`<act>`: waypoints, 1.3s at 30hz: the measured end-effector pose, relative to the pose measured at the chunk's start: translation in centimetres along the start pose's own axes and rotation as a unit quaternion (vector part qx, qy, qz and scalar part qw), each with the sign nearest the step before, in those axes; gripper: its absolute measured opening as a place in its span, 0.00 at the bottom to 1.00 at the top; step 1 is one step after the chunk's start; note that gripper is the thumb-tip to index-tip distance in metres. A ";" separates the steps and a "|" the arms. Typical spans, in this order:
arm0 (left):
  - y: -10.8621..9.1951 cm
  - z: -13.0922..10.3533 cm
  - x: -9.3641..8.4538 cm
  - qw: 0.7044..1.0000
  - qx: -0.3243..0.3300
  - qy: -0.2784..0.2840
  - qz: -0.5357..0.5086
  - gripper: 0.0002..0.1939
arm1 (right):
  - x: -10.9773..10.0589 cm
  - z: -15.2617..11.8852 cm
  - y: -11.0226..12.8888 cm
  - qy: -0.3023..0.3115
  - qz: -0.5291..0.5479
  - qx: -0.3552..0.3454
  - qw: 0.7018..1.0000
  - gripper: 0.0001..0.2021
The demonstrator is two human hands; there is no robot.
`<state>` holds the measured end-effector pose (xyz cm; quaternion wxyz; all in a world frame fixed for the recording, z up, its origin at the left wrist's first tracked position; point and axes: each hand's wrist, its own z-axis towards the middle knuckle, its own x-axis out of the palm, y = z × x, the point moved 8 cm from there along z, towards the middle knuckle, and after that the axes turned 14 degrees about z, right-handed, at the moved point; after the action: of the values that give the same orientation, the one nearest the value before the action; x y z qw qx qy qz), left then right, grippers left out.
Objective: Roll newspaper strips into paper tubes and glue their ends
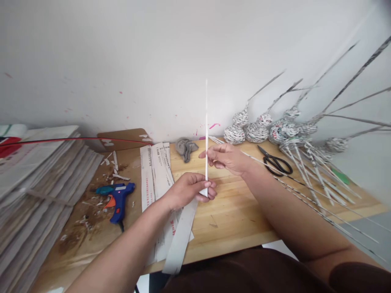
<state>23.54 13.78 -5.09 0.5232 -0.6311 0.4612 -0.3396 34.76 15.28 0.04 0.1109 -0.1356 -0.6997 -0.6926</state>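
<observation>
A thin white rolled paper tube (207, 118) stands upright between my hands, over the wooden table. My left hand (195, 188) pinches its lower end, where a flat paper strip (182, 240) trails down to the table's front edge. Higher up, the thumb and fingers of my right hand (224, 158) close round the tube's middle. Under my left forearm lie several printed paper strips (159, 171), partly hidden by that arm.
Left: a blue glue gun (119, 199) on brown board with paper scraps, beside stacked newspapers (39, 191). Behind: a grey cloth (185, 149). Right: black scissors (276, 162), several woven paper gourd shapes (256, 132) with long stems, and loose paper tubes (319, 179).
</observation>
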 end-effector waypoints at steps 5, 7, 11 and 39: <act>0.1 -0.1 0.2 1.000 -0.021 0.009 -0.012 0.17 | -1.0 0.0 0.3 -0.050 0.009 -0.024 0.998 0.16; 0.1 -0.1 0.2 1.000 -0.022 0.006 -0.013 0.18 | -0.3 -0.1 0.0 -0.010 0.017 -0.001 1.000 0.17; 0.2 -0.1 0.2 1.000 -0.019 0.011 -0.010 0.17 | 0.4 -0.2 -0.5 0.021 -0.008 0.028 0.999 0.15; -0.2 0.0 -0.3 1.000 -0.014 -0.010 -0.007 0.17 | 1.1 -0.4 -0.4 0.049 -0.068 0.044 0.995 0.16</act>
<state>23.47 14.01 -4.85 0.5166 -0.6448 0.4560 -0.3308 33.61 14.94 -0.01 0.1034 -0.0482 -0.7305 -0.6733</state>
